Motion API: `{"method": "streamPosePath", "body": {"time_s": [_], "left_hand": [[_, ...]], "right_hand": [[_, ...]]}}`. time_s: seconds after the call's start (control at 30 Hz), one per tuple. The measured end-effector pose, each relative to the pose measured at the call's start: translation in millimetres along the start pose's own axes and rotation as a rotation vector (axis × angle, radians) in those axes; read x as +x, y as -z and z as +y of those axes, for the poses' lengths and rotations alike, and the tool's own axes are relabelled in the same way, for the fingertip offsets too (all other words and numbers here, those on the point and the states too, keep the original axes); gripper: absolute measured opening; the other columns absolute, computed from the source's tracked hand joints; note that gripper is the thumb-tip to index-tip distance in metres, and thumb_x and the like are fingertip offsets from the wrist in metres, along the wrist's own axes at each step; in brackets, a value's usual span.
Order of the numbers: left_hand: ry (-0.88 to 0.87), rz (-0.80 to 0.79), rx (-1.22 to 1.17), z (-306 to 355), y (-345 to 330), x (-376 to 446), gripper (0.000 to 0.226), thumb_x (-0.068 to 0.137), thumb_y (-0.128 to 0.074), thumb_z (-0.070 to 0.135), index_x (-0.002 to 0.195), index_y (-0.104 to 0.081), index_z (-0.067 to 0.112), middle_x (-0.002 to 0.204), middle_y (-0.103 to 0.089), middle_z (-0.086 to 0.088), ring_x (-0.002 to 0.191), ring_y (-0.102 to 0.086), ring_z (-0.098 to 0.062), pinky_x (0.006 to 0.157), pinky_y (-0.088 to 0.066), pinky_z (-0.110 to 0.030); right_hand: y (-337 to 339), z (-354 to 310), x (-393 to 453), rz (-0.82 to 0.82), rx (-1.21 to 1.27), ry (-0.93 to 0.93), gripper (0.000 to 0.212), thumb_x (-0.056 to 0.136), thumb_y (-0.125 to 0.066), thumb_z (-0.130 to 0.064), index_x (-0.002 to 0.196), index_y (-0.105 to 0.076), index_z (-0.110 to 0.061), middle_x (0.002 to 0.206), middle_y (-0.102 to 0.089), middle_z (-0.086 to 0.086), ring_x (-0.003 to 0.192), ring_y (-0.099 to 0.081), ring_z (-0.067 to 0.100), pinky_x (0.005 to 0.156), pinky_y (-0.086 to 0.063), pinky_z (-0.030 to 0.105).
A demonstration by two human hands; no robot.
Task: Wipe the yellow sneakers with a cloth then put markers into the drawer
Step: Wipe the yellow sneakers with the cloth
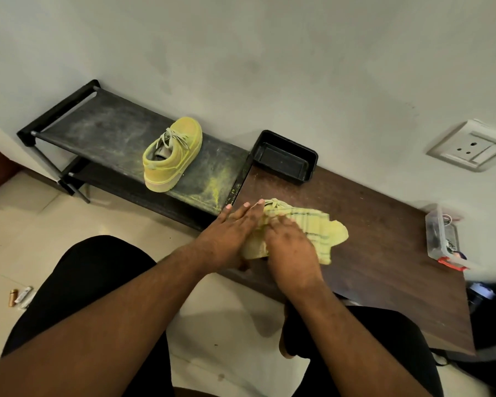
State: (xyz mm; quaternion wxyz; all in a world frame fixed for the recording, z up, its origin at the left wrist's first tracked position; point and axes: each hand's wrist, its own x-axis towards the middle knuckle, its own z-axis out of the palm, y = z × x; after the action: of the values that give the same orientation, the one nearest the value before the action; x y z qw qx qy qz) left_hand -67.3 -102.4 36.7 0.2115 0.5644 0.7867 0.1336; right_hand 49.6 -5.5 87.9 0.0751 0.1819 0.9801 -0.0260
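Sneaker point(272, 209) and cloth point(324, 230) under both hands point(258, 233)

Person seen from own head camera. Both forearms bare from the lower frame edge to the wrists; no sleeve, watch, band or ring visible. Left hand point(226, 239) and right hand point(287, 247) bare, no gloves; nails short and pale on the left fingertips point(245, 204). Legs clothed in plain black fabric point(78, 282), at 8 o'clock and 5 o'clock of frame. No markings seen.
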Motion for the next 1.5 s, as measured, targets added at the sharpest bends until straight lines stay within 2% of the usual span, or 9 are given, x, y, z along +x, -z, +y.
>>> {"method": "streamPosePath", "body": {"time_s": [0.1, 0.23, 0.43, 0.63, 0.83, 1.1, 1.27, 1.43, 1.5], "left_hand": [[0.043, -0.038, 0.079, -4.0, -3.6, -3.2, 0.123, 0.077, -0.061, 0.063, 0.147, 0.026, 0.013, 0.159, 0.02, -0.001, 0.145, 0.021, -0.016, 0.116, 0.015, -0.038], [0.155, -0.099, 0.079, -8.9, -10.0, -5.8, 0.118, 0.076, -0.039, 0.081, 0.149, 0.022, 0.01, 0.159, 0.019, -0.008, 0.145, 0.02, -0.02, 0.115, 0.014, -0.045], [0.153, -0.071, 0.06, -3.2, -5.4, 0.9, 0.117, 0.074, -0.06, 0.069, 0.152, 0.003, 0.009, 0.158, -0.013, -0.01, 0.147, -0.006, -0.023, 0.12, 0.004, -0.043], [0.1, -0.006, 0.126, 1.5, 5.7, 2.1, 0.116, 0.072, -0.071, 0.057, 0.153, 0.001, 0.016, 0.156, -0.018, -0.006, 0.144, -0.013, -0.021, 0.117, 0.008, -0.033], [0.07, -0.027, 0.303, -1.0, 28.4, -13.5, 0.105, 0.076, -0.068, 0.055, 0.153, -0.007, 0.016, 0.154, -0.021, -0.007, 0.143, -0.016, -0.022, 0.119, 0.005, -0.036], [0.099, 0.006, 0.449, -1.9, 31.5, -47.6, 0.105, 0.082, -0.063, 0.051, 0.152, 0.006, 0.014, 0.157, -0.009, -0.012, 0.147, -0.004, -0.026, 0.119, 0.009, -0.04], [0.112, -0.014, 0.448, -10.6, 33.6, -44.0, 0.101, 0.086, -0.061, 0.047, 0.152, 0.007, 0.015, 0.159, -0.003, -0.013, 0.148, 0.001, -0.027, 0.119, 0.009, -0.041], [0.09, 0.017, 0.443, -3.2, 26.4, -34.7, 0.099, 0.086, -0.061, 0.045, 0.152, 0.007, 0.015, 0.158, -0.005, -0.013, 0.147, -0.001, -0.028, 0.117, 0.008, -0.039], [0.086, 0.026, 0.43, 1.4, 22.7, -29.5, 0.097, 0.087, -0.061, 0.044, 0.152, 0.005, 0.015, 0.158, -0.005, -0.013, 0.146, -0.002, -0.029, 0.118, 0.004, -0.038]], "right_hand": [[-0.7, 7.7, 5.1, -0.098, -0.06, 0.17, 0.061, 0.09, -0.055, -0.027, 0.146, -0.033, -0.016, 0.156, -0.027, 0.003, 0.146, -0.017, 0.018, 0.119, -0.004, 0.038], [-2.4, 50.0, 5.5, -0.033, -0.083, -0.008, 0.057, 0.082, -0.067, -0.034, 0.136, -0.048, -0.033, 0.147, -0.042, -0.014, 0.142, -0.027, 0.01, 0.117, -0.008, 0.045], [-1.6, 20.2, -2.0, -0.08, 0.163, 0.219, 0.055, 0.084, -0.045, -0.02, 0.139, -0.049, -0.019, 0.149, -0.041, -0.002, 0.144, -0.025, 0.018, 0.118, -0.006, 0.032], [0.6, 46.1, -3.2, 0.04, 0.106, -0.185, 0.07, 0.088, -0.056, -0.029, 0.15, -0.023, -0.028, 0.158, -0.021, -0.008, 0.147, -0.008, 0.015, 0.121, 0.0, 0.034], [-14.3, 16.8, -18.4, 0.004, 0.104, 0.233, 0.069, 0.082, -0.046, -0.033, 0.148, -0.031, -0.019, 0.155, -0.031, 0.003, 0.145, -0.019, 0.025, 0.116, -0.002, 0.037], [-12.0, 31.5, -29.8, 0.072, 0.123, -0.186, 0.083, 0.086, -0.05, -0.006, 0.152, -0.009, -0.035, 0.16, -0.008, -0.008, 0.148, -0.002, 0.022, 0.121, 0.001, 0.04], [-19.8, 15.3, -26.7, 0.038, 0.078, 0.291, 0.085, 0.07, -0.07, -0.012, 0.146, -0.035, -0.026, 0.152, -0.035, -0.002, 0.142, -0.028, 0.029, 0.115, -0.012, 0.046], [-17.0, 39.9, -25.4, 0.126, 0.223, -0.177, 0.073, 0.085, -0.053, -0.02, 0.149, -0.022, -0.035, 0.158, -0.016, -0.012, 0.148, -0.005, 0.016, 0.12, 0.003, 0.041], [-17.1, 36.8, -24.4, 0.123, 0.222, -0.087, 0.069, 0.083, -0.05, -0.024, 0.148, -0.028, -0.03, 0.157, -0.022, -0.007, 0.148, -0.009, 0.02, 0.12, 0.001, 0.043]]}}
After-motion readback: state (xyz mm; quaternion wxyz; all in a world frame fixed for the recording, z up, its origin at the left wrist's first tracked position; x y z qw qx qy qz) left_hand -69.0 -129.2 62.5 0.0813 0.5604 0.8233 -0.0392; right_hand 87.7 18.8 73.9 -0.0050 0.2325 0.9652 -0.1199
